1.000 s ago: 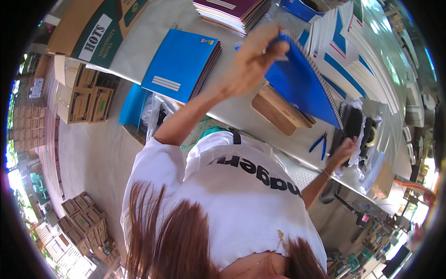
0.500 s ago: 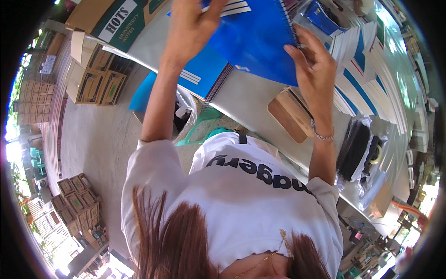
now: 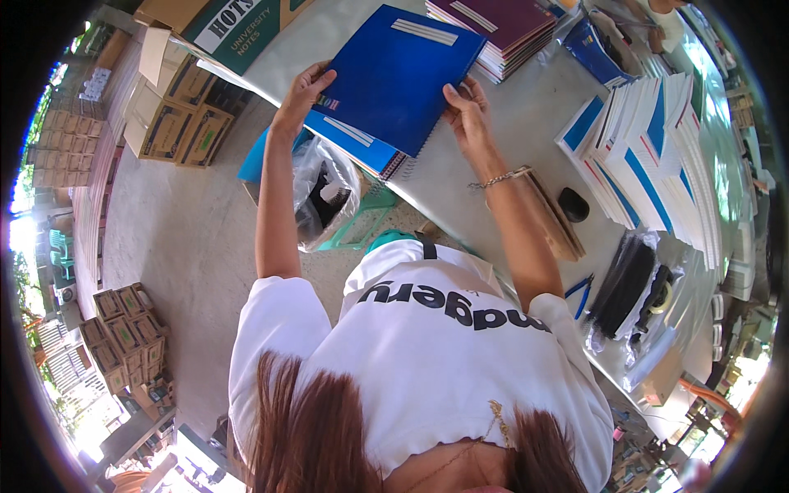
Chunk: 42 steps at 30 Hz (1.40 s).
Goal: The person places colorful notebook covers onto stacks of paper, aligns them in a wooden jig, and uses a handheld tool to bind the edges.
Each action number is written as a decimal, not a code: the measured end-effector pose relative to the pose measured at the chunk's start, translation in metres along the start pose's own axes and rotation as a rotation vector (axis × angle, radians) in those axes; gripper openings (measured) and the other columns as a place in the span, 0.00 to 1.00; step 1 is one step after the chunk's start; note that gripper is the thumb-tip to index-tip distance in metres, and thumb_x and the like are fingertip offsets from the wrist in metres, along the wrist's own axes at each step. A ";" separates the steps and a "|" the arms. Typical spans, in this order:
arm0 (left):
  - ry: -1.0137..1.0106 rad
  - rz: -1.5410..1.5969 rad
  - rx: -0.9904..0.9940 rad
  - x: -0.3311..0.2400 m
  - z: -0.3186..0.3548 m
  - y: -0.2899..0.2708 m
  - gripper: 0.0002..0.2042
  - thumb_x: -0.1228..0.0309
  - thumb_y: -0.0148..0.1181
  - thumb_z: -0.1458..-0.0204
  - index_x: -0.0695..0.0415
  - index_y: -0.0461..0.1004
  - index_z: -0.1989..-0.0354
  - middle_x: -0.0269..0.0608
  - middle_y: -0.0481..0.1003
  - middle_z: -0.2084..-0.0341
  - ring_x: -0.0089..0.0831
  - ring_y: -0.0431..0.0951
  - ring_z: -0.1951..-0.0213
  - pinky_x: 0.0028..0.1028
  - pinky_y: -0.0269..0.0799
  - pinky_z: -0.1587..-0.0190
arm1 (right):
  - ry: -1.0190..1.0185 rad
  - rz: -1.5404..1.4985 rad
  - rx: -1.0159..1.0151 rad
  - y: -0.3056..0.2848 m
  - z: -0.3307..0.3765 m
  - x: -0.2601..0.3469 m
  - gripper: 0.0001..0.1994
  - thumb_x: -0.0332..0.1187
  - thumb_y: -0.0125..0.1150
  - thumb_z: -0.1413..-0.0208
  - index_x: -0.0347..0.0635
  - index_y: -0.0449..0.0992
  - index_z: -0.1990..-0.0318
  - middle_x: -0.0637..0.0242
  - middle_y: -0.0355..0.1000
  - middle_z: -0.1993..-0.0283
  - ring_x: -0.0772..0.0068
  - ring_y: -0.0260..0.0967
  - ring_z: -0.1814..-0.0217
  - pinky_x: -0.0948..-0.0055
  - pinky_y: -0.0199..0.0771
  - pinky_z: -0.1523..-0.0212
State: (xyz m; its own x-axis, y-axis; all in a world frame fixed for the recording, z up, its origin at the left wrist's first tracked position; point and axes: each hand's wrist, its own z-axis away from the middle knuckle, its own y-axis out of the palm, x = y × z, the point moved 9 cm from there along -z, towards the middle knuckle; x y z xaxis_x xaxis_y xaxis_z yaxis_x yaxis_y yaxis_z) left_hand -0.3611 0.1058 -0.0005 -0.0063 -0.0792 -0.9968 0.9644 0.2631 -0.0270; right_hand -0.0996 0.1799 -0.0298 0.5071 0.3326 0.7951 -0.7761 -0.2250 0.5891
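A dark blue spiral notebook (image 3: pixel 394 82) is in front of me, its cover facing up with a white lined label near the far edge. My left hand (image 3: pixel 306 99) grips its left edge, thumb on the cover. At the right, spiral side, my right hand (image 3: pixel 468 111) pinches the edge between thumb and fingers. Under the notebook, partly covered, a lighter blue spiral notebook (image 3: pixel 349 140) lies at the table's near edge; how many lie beneath it is hidden.
Maroon notebooks (image 3: pixel 464 18) are stacked beyond; a tall stack of white-edged notebooks (image 3: pixel 649 164) stands right. A wooden block (image 3: pixel 546 218), black rounded object (image 3: pixel 573 205) and wrapped black bundle (image 3: pixel 625 283) lie nearer. Left are a green-and-brown box (image 3: pixel 234 41) and plastic-lined bin (image 3: pixel 308 168).
The dark blue notebook has turned and come more fully into view. My left hand has moved from over its cover to its left edge; my right hand has shifted left along with it.
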 end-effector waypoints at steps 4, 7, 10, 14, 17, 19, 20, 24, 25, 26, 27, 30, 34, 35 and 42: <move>-0.014 -0.338 -0.048 -0.004 -0.013 -0.021 0.21 0.60 0.57 0.42 0.63 0.71 0.45 0.40 0.77 0.58 0.21 0.77 0.60 0.20 0.73 0.58 | 0.110 0.092 -0.006 -0.009 0.002 -0.038 0.16 0.29 0.64 0.46 0.42 0.67 0.52 0.69 0.71 0.61 0.77 0.72 0.64 0.77 0.76 0.65; -0.075 -0.738 -0.034 0.028 -0.023 -0.037 0.26 0.54 0.57 0.43 0.62 0.70 0.44 0.48 0.76 0.54 0.31 0.77 0.55 0.26 0.73 0.54 | 0.110 0.325 -0.013 -0.016 0.006 -0.064 0.18 0.28 0.64 0.47 0.39 0.66 0.51 0.66 0.71 0.60 0.76 0.72 0.65 0.75 0.76 0.66; -0.015 -0.989 -0.040 0.050 -0.028 -0.027 0.31 0.49 0.54 0.43 0.57 0.62 0.36 0.55 0.65 0.41 0.45 0.66 0.40 0.34 0.60 0.39 | -0.117 0.650 -0.063 -0.029 0.000 -0.070 0.24 0.27 0.65 0.49 0.33 0.63 0.46 0.59 0.71 0.59 0.68 0.72 0.64 0.70 0.75 0.63; 0.054 -0.852 -0.043 0.071 -0.021 -0.030 0.30 0.53 0.54 0.42 0.55 0.59 0.34 0.52 0.61 0.37 0.43 0.59 0.35 0.34 0.52 0.34 | -0.111 0.793 -0.030 -0.021 0.006 -0.068 0.36 0.28 0.65 0.51 0.23 0.52 0.38 0.48 0.69 0.55 0.53 0.70 0.54 0.64 0.71 0.52; 0.052 -0.813 -0.056 0.073 -0.016 -0.031 0.29 0.57 0.54 0.42 0.55 0.59 0.34 0.49 0.62 0.37 0.42 0.60 0.35 0.33 0.53 0.34 | 0.104 0.682 -0.007 -0.009 0.021 -0.065 0.43 0.29 0.66 0.51 0.20 0.45 0.35 0.43 0.68 0.52 0.46 0.66 0.47 0.61 0.66 0.44; 0.038 -0.780 -0.037 0.069 -0.019 -0.025 0.29 0.58 0.54 0.42 0.55 0.59 0.34 0.48 0.62 0.37 0.41 0.60 0.35 0.32 0.53 0.34 | 0.009 0.867 -0.049 -0.014 0.020 -0.065 0.43 0.30 0.65 0.50 0.21 0.44 0.34 0.40 0.66 0.49 0.47 0.63 0.43 0.58 0.63 0.41; 0.031 -0.757 -0.031 0.070 -0.018 -0.028 0.29 0.58 0.54 0.42 0.54 0.59 0.34 0.48 0.62 0.37 0.41 0.60 0.35 0.32 0.53 0.34 | -0.037 0.960 -0.063 -0.011 0.021 -0.064 0.42 0.31 0.64 0.49 0.22 0.43 0.33 0.39 0.64 0.47 0.47 0.61 0.41 0.57 0.61 0.39; 0.059 -0.746 0.029 0.070 -0.020 -0.032 0.28 0.58 0.53 0.41 0.56 0.58 0.34 0.49 0.62 0.37 0.37 0.60 0.34 0.29 0.53 0.34 | -0.061 0.788 -0.051 -0.011 0.031 -0.082 0.41 0.35 0.61 0.44 0.25 0.41 0.32 0.42 0.56 0.38 0.51 0.54 0.35 0.58 0.53 0.34; 0.004 -0.773 0.013 0.070 -0.024 -0.032 0.28 0.58 0.52 0.40 0.57 0.59 0.34 0.49 0.63 0.38 0.37 0.62 0.36 0.29 0.54 0.35 | -0.008 0.644 0.000 -0.018 0.030 -0.100 0.41 0.37 0.60 0.43 0.28 0.39 0.31 0.46 0.53 0.35 0.55 0.56 0.36 0.61 0.54 0.34; -0.052 -0.801 0.007 0.065 -0.030 -0.026 0.27 0.58 0.51 0.40 0.57 0.59 0.35 0.49 0.64 0.39 0.37 0.63 0.37 0.29 0.55 0.36 | 0.043 0.498 0.042 -0.024 0.028 -0.114 0.42 0.39 0.59 0.42 0.31 0.38 0.30 0.50 0.50 0.33 0.60 0.59 0.36 0.63 0.55 0.34; -0.113 -0.827 -0.015 0.068 -0.032 -0.029 0.27 0.58 0.51 0.40 0.58 0.60 0.35 0.49 0.66 0.40 0.37 0.65 0.38 0.28 0.57 0.37 | 0.075 0.442 0.034 -0.020 0.033 -0.120 0.42 0.41 0.56 0.41 0.29 0.35 0.31 0.47 0.42 0.31 0.57 0.45 0.32 0.64 0.45 0.31; -0.131 -0.751 0.076 0.077 -0.035 -0.034 0.26 0.58 0.48 0.39 0.61 0.62 0.37 0.49 0.69 0.43 0.37 0.70 0.43 0.29 0.60 0.40 | 0.186 0.369 -0.006 0.003 0.052 -0.134 0.45 0.45 0.51 0.39 0.24 0.27 0.33 0.43 0.23 0.26 0.52 0.16 0.23 0.65 0.21 0.26; -0.142 -0.721 0.070 0.080 -0.035 -0.036 0.24 0.60 0.47 0.38 0.63 0.63 0.38 0.48 0.71 0.46 0.34 0.70 0.45 0.28 0.61 0.41 | 0.311 0.472 -0.093 0.015 0.057 -0.125 0.46 0.45 0.48 0.38 0.25 0.21 0.33 0.45 0.15 0.26 0.55 0.09 0.23 0.66 0.16 0.27; -0.146 -0.725 0.054 0.080 -0.034 -0.036 0.24 0.61 0.47 0.38 0.63 0.63 0.38 0.48 0.71 0.46 0.33 0.70 0.45 0.27 0.61 0.42 | 0.323 0.487 -0.105 0.013 0.057 -0.124 0.46 0.45 0.47 0.38 0.25 0.20 0.34 0.45 0.14 0.26 0.55 0.09 0.23 0.66 0.16 0.27; -0.092 -0.583 0.050 0.082 -0.039 -0.039 0.23 0.63 0.50 0.41 0.61 0.65 0.39 0.49 0.74 0.50 0.34 0.73 0.49 0.28 0.64 0.44 | 0.356 0.534 0.037 0.013 0.054 -0.121 0.49 0.45 0.51 0.39 0.24 0.19 0.34 0.41 0.16 0.27 0.55 0.13 0.23 0.67 0.21 0.27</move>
State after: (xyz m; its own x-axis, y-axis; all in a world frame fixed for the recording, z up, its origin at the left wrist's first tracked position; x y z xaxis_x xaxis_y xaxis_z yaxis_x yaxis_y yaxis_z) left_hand -0.4092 0.1261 -0.0845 -0.5184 -0.2809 -0.8077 0.8198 0.1052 -0.5628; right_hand -0.1509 0.0873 -0.1100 -0.1057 0.4481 0.8877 -0.8708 -0.4727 0.1349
